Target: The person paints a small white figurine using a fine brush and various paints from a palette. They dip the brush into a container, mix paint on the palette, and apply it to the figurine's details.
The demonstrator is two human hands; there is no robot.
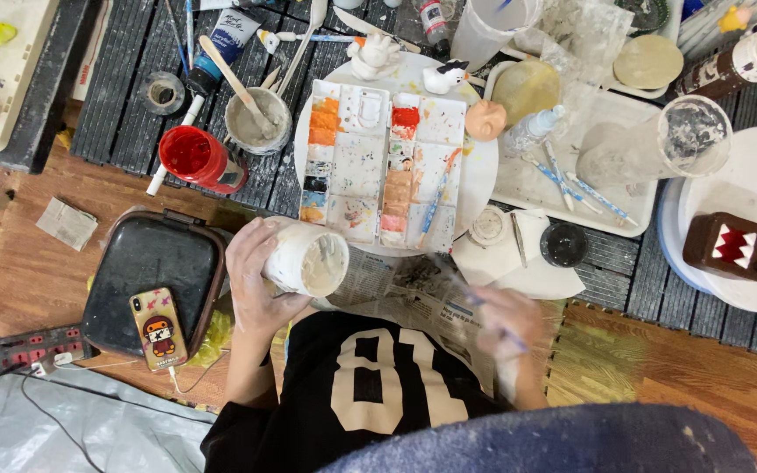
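Observation:
My left hand [256, 278] grips a white ceramic cup [308, 261], tilted so its pale inside faces the camera. My right hand [505, 324] is blurred and holds a thin blue-handled brush [475, 300] over a sheet of newspaper [400, 289]. In front of both hands lies a white paint palette [383, 162] with orange, red, black and pink wells, and a second brush [439, 188] rests across it.
A red cup [196, 158], a grey paste pot with a stick [258, 121] and paint tubes stand at the left. A black case [151, 263] carries a phone [159, 328]. Small clay figures [374, 54], a white tray [606, 166], a plastic cup [659, 144] and a brown block figure [731, 246] lie to the right.

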